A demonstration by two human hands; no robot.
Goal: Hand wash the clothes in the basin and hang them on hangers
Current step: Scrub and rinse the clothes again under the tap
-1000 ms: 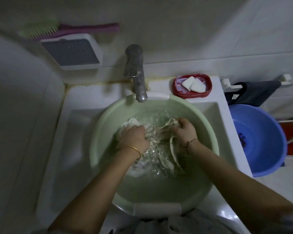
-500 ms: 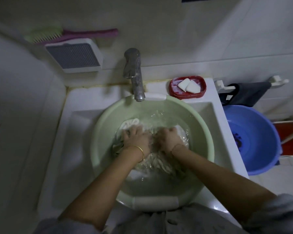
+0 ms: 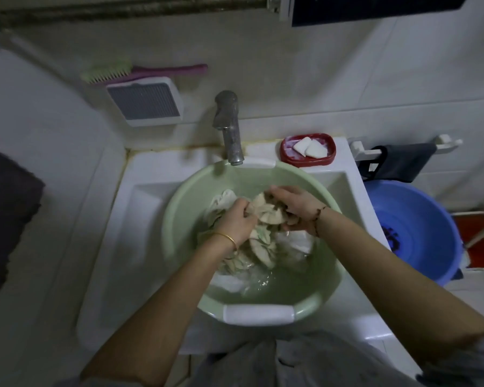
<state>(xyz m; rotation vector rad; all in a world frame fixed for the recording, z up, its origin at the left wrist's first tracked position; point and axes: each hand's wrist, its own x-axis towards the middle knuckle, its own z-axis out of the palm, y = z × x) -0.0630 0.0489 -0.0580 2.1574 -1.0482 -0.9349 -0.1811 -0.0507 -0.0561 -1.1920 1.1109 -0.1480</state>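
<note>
1. At the far left edge, a dark cloth (image 3: 7, 216) hangs against the white tiled wall.
2. Higher on the wall, a green-bristled scrubbing brush with a pink handle (image 3: 140, 72) lies on top of a white box with a grey ribbed face (image 3: 146, 101).
3. The white ceramic sink (image 3: 140, 219) holds the pale green round plastic basin with white handles (image 3: 179, 219), which sits inside it under the dull metal tap (image 3: 229, 127).
4. Your left hand (image 3: 236, 222), with a thin gold bangle at the wrist, is clenched around a bunch of the cream and white wet clothing (image 3: 260, 247), lifted partly above the water.
5. That clothing lies in the middle of the basin, its lower folds trailing in the shallow water toward the near rim.
6. Your right hand (image 3: 296, 208), with a dark cord bracelet at the wrist, grasps the same bunch from the other side, fingers curled over the top of it, just beside your left hand.
7. Behind the basin, on the sink's back ledge, a red oval soap dish (image 3: 287, 156) holds two white soap pieces (image 3: 309, 148).
8. Right of the sink, a dark cloth on a white wall rail (image 3: 403, 163) hangs above a blue round plastic tub (image 3: 430, 227) standing lower down, beside the sink.
</note>
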